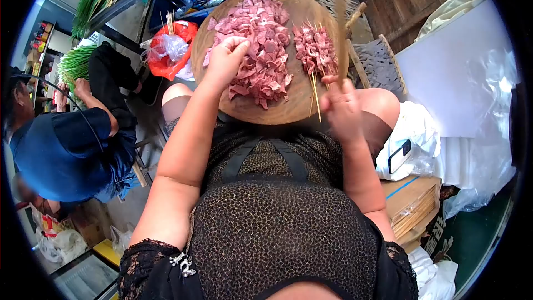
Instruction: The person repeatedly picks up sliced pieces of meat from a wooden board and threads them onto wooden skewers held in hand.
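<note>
The biggest thing on my feed is a co-worker in a dark blue shirt (58,153) at far left, one hand at a bunch of green stalks (76,62). Next in size I have the round wooden board (304,100) between the wearer's knees, and on it the broad heap of cut raw meat (258,50), spread from the far edge towards the near one left of centre. Just beyond the board's left edge I see a red bag (183,66) with clear plastic in it. Smaller again is the cluster of skewered meat (313,47) on the board's right side, a bare strip of wood parting it from the heap, its thin sticks (315,97) pointing back at the wearer. The left grip (227,58) sits over the heap's left part, fingers curled closed and thumb against forefinger; whether a piece is tucked inside, I can't tell. The right grip (340,103) is at the board's right edge, just beside the cluster's lower right corner, too smeared by motion for me to tell if it's closed or holding anything; a long tan blur (342,33) rises above it, which I can't identify. Smallest, a phone (400,156) rests on white plastic (425,125) to the right.
</note>
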`<action>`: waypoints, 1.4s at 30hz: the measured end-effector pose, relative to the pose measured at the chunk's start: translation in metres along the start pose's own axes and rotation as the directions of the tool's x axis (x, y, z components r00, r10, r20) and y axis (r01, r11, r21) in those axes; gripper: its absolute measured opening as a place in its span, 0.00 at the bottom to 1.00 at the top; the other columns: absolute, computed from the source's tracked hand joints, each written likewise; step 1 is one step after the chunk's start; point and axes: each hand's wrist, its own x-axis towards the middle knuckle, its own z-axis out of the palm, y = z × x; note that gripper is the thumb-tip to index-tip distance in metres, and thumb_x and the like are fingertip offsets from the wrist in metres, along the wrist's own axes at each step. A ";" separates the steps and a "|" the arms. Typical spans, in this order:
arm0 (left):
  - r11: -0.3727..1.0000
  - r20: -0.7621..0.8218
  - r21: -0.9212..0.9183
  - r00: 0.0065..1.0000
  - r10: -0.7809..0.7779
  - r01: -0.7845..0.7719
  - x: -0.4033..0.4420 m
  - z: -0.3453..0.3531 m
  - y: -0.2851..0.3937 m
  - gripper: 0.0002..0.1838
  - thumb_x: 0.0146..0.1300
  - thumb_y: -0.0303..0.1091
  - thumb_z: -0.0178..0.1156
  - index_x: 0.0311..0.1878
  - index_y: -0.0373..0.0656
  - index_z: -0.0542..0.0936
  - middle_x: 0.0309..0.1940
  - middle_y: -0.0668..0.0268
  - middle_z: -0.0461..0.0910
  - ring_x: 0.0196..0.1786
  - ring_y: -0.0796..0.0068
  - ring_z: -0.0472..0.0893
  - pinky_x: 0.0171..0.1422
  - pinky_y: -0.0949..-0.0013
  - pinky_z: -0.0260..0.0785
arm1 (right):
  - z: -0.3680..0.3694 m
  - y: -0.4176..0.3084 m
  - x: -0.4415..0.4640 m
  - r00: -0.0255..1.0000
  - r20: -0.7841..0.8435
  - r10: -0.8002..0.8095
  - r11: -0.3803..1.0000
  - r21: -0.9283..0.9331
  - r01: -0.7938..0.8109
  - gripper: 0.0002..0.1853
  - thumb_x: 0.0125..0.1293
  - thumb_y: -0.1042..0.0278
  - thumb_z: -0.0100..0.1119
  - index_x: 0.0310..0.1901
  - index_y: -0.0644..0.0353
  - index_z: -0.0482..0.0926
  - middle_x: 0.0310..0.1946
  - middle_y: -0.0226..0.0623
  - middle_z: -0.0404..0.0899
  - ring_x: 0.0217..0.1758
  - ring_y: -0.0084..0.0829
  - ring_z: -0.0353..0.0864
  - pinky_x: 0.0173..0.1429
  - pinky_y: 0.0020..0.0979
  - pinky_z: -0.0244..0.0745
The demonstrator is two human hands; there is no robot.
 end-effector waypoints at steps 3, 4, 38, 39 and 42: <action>0.849 0.136 -0.433 0.953 -0.271 0.303 -0.001 -0.003 0.016 0.10 0.67 0.33 0.49 0.46 0.39 0.73 0.37 0.64 0.79 0.36 0.74 0.80 0.39 0.74 0.74 | 0.021 0.020 -0.002 0.957 0.226 0.179 0.978 0.062 -0.198 0.09 0.69 0.61 0.47 0.40 0.57 0.70 0.20 0.23 0.69 0.18 0.13 0.62 0.21 0.15 0.56; 0.793 0.155 -0.507 0.941 -0.302 0.338 -0.001 -0.003 0.016 0.09 0.67 0.33 0.49 0.46 0.39 0.72 0.37 0.63 0.79 0.37 0.73 0.80 0.40 0.73 0.75 | 0.023 0.033 -0.001 0.930 0.262 0.257 0.958 0.056 -0.280 0.08 0.68 0.62 0.48 0.40 0.57 0.71 0.20 0.23 0.69 0.17 0.13 0.62 0.20 0.15 0.56; 0.681 0.271 -0.602 0.909 -0.317 0.417 -0.016 -0.017 0.021 0.11 0.62 0.28 0.56 0.48 0.40 0.72 0.40 0.60 0.79 0.42 0.71 0.80 0.44 0.70 0.77 | 0.011 0.053 0.001 0.937 0.215 0.276 0.961 -0.069 -0.268 0.08 0.59 0.74 0.56 0.39 0.64 0.72 0.25 0.27 0.73 0.26 0.18 0.71 0.32 0.20 0.67; 0.679 0.271 -0.602 0.908 -0.320 0.420 -0.018 -0.017 0.021 0.11 0.62 0.28 0.56 0.48 0.40 0.72 0.40 0.60 0.79 0.42 0.71 0.80 0.44 0.70 0.77 | 0.010 0.051 0.001 0.938 0.211 0.276 0.961 -0.079 -0.265 0.08 0.59 0.74 0.56 0.39 0.64 0.72 0.25 0.27 0.73 0.27 0.18 0.71 0.33 0.20 0.67; 0.648 0.311 -0.616 0.894 -0.323 0.449 -0.019 -0.016 0.023 0.12 0.62 0.28 0.55 0.49 0.40 0.71 0.40 0.60 0.79 0.43 0.70 0.81 0.45 0.69 0.77 | 0.008 0.060 0.002 0.946 0.215 0.243 0.970 -0.057 -0.237 0.08 0.59 0.74 0.56 0.39 0.64 0.72 0.26 0.27 0.73 0.27 0.18 0.71 0.33 0.20 0.68</action>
